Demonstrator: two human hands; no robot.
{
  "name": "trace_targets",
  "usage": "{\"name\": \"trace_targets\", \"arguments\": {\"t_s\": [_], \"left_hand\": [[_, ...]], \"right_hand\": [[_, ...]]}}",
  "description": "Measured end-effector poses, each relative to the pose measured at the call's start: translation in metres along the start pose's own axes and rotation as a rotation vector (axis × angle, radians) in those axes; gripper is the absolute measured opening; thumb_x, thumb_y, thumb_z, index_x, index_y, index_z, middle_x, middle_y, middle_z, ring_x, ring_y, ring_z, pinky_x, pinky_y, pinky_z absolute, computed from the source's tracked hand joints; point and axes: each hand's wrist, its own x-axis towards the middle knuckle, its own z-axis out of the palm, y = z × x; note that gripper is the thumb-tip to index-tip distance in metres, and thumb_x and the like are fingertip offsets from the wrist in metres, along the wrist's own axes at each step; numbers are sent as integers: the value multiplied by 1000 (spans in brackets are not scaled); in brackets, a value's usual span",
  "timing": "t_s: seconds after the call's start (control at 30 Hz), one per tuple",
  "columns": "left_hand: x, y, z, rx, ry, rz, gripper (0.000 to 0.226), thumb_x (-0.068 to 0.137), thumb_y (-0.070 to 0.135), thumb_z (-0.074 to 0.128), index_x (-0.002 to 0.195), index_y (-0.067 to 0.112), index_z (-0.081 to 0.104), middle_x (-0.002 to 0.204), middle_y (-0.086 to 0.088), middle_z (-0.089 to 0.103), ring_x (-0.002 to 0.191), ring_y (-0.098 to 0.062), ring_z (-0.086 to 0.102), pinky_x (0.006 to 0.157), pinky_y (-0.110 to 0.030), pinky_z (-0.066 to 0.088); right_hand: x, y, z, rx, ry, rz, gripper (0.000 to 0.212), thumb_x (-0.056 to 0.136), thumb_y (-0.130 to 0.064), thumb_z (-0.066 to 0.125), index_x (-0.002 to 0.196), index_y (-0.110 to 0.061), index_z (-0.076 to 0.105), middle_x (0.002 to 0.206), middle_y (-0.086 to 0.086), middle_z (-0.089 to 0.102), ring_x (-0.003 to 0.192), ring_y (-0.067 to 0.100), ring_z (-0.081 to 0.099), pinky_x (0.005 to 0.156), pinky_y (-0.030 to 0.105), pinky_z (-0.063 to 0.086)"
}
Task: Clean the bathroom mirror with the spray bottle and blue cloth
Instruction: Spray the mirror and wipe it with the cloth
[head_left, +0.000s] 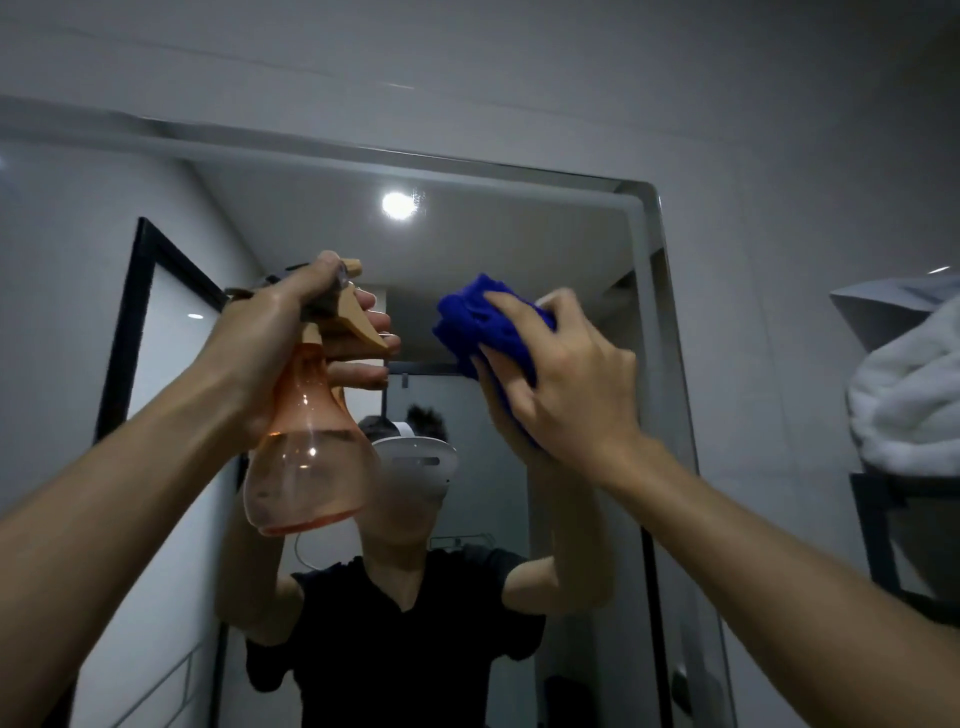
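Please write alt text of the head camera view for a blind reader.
A person's right hand presses a bunched blue cloth against a bathroom mirror, while the left hand holds up an orange spray bottle.

Both forearms bare, no sleeves reaching wrists, no watch or rings seen. Mirror reflection (395, 649): black short-sleeved V-neck T-shirt (384, 639), white head-mounted device (415, 460) with strap over dark hair.

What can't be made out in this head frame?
- Mirror: bottom edge cut off by the frame.
- Cloth: part hidden under the right hand.
- Bottle neck: covered by the left hand.
- Spray on the glass: too dim to tell.
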Motion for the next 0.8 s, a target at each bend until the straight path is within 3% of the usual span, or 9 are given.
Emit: {"name": "trace_targets", "arguments": {"t_s": [0.13, 0.27, 0.37, 0.5, 0.67, 0.73, 0.8], "left_hand": [[-1, -1, 0, -38, 12, -13, 45, 97, 46, 55, 114, 6, 66, 100, -14, 78, 92, -29, 77, 54, -26, 59], [-2, -7, -2, -116, 42, -4, 42, 98, 43, 55, 110, 5, 67, 98, -15, 79, 90, -28, 77, 61, -29, 63], [-1, -10, -3, -106, 68, 22, 41, 98, 41, 56, 109, 3, 67, 97, -17, 78, 90, -29, 77, 68, -34, 64], [-1, -12, -1, -71, 63, 28, 42, 99, 41, 54, 109, 2, 67, 97, -16, 78, 89, -29, 77, 66, -32, 64], [-1, -10, 1, -68, 68, 18, 43, 98, 41, 55, 111, 1, 67, 98, -17, 78, 89, -29, 77, 66, -32, 64], [0, -10, 0, -63, 71, 7, 44, 98, 41, 56, 112, 2, 66, 99, -17, 78, 91, -30, 77, 72, -36, 63], [1, -11, -1, -59, 54, -18, 45, 97, 42, 56, 114, 2, 66, 101, -18, 78, 93, -32, 76, 80, -43, 60]], "right_hand": [[-5, 56, -17, -42, -6, 258, 47, 96, -47, 45, 139, -30, 45, 107, 7, 50, 75, 26, 59, 62, 40, 53], [55, 98, -14, -106, 73, 434, 45, 99, -52, 40, 137, -27, 41, 112, 6, 47, 84, 26, 59, 70, 36, 45], [103, 105, -11, -126, 56, 568, 47, 99, -54, 37, 139, -30, 39, 123, 9, 48, 95, 32, 61, 83, 44, 48], [127, 69, -1, -115, 1, 418, 45, 95, -46, 44, 138, -36, 40, 121, 10, 47, 99, 36, 59, 83, 43, 45], [67, 9, 3, 15, -34, 37, 48, 94, -46, 49, 139, -29, 45, 109, 6, 50, 81, 17, 52, 66, 35, 51], [26, 6, -1, 12, -22, -63, 48, 94, -46, 51, 137, -24, 51, 105, 5, 52, 76, 8, 42, 54, 20, 37], [-5, 19, -8, 3, -20, -56, 49, 94, -48, 50, 136, -23, 54, 103, 2, 54, 73, 5, 39, 53, 14, 27]]}}
